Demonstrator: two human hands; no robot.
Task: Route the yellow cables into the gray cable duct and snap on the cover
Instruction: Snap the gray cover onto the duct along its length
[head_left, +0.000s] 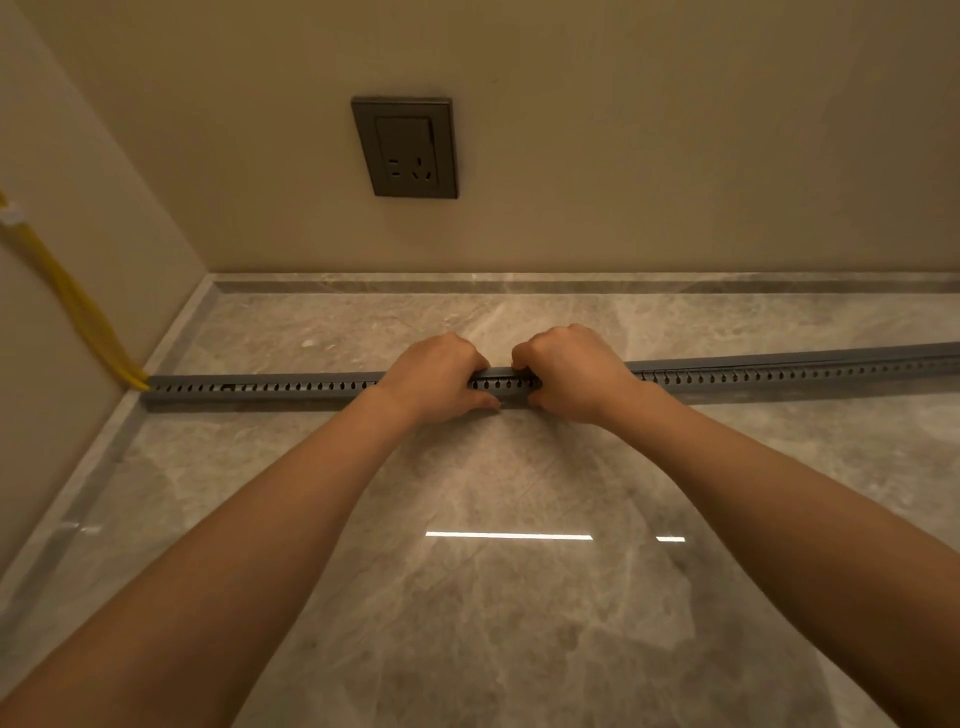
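- The gray cable duct (260, 388) lies on the floor (493, 623) across mid-frame, its left end at the wall (78, 441).
- The left hand (434, 376) and right hand (571, 371), close together at centre, curl over the cover (501, 371) with thumbs on the near side, likely squeezing it home.
- The yellow cables (78, 306) drop down the left edge into the duct's end; inside it they are hidden.

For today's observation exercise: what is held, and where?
The left hand and right hand grip the gray cable duct over its top edge, side by side.
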